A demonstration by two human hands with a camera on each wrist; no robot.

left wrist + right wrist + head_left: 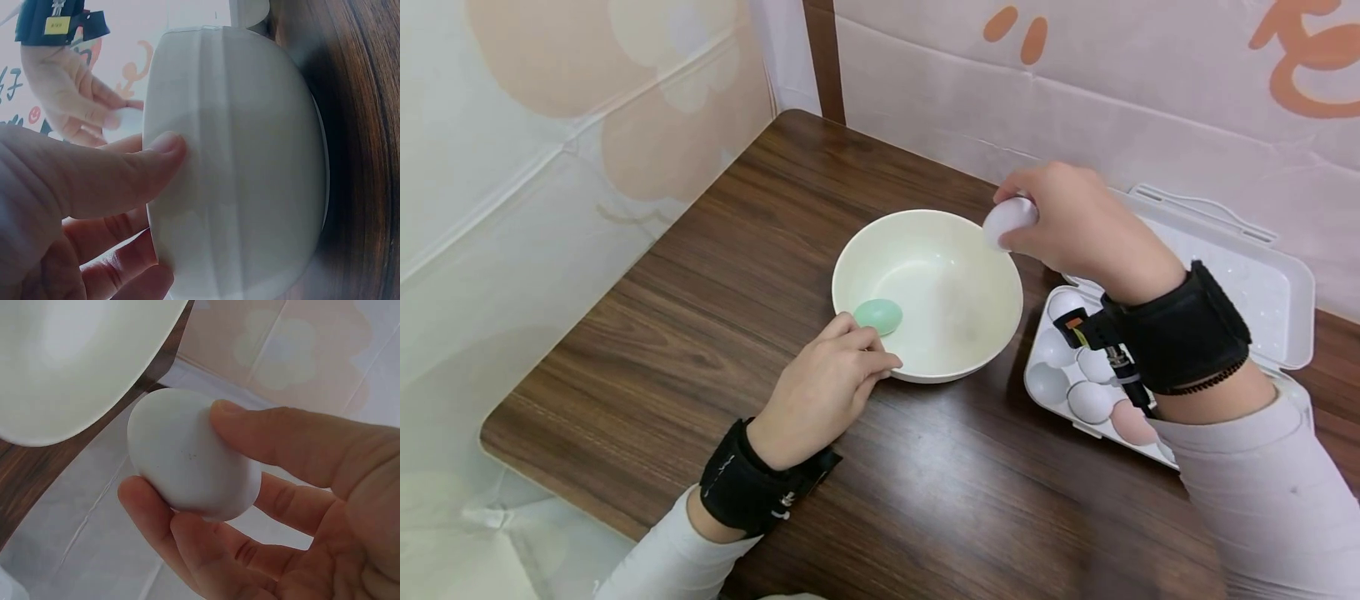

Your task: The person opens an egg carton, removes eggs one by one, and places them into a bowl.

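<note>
Two hands at work: right hand pinching white egg above far right rim of bowl; left hand bracing bowl's near left wall, thumb straight. Green egg inside, near left.

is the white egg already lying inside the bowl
No, the right hand holds the white egg above the bowl's rim; only a green egg lies inside.
</note>
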